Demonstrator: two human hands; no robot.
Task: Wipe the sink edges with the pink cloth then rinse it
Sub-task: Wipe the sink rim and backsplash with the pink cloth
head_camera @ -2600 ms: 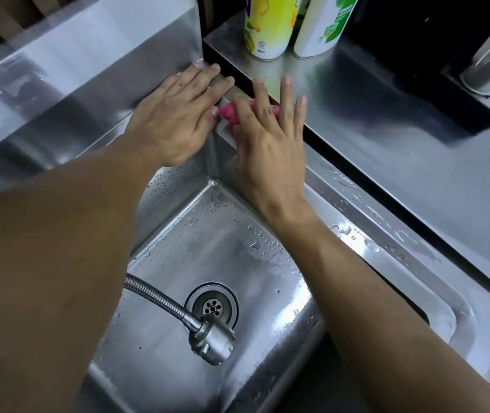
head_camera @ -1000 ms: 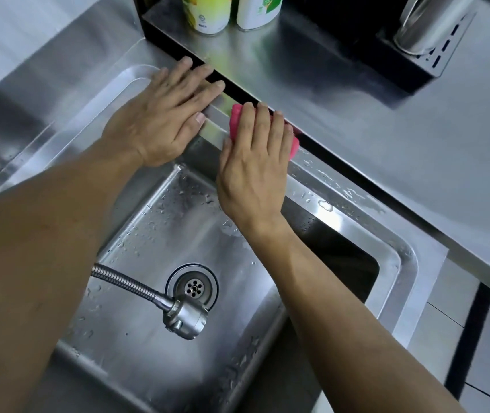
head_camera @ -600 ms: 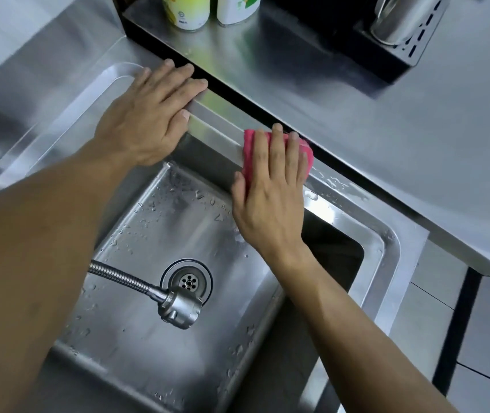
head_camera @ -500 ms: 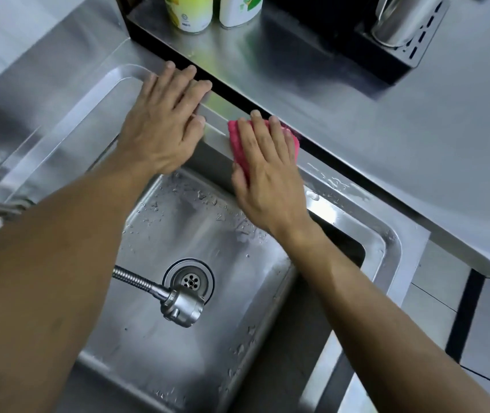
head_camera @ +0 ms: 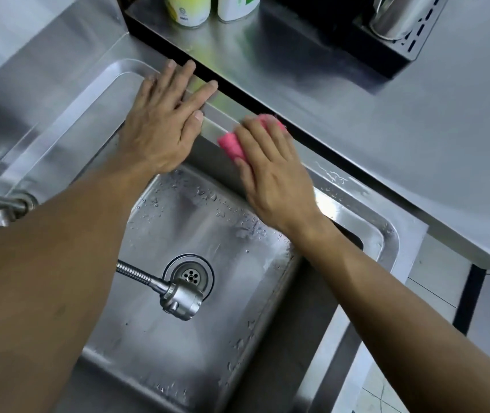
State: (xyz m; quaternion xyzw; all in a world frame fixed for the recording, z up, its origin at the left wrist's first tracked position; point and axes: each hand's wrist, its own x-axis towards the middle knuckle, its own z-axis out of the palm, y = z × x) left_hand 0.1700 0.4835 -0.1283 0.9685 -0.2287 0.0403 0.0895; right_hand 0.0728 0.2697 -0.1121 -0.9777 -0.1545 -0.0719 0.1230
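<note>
Right now the right hand [head_camera: 270, 174] lies flat with fingers spread, pressing the pink cloth [head_camera: 231, 144] on the far sink edge [head_camera: 339, 186], the left hand [head_camera: 163, 120] flat beside it, and the cloth might slip into the wet sink.

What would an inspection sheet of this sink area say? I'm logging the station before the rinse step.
Surface: sink rim steel, water streaks on its right stretch; droplets in the basin.
Job's things: pink cloth on the far rim.
Clutter: two bottles and a metal cup on the counter.
Hands: right hand presses the cloth flat; left hand rests flat on the rim.
Cables: nothing seen; flexible faucet hose over the drain.
Surroundings: tiled floor at right.
</note>
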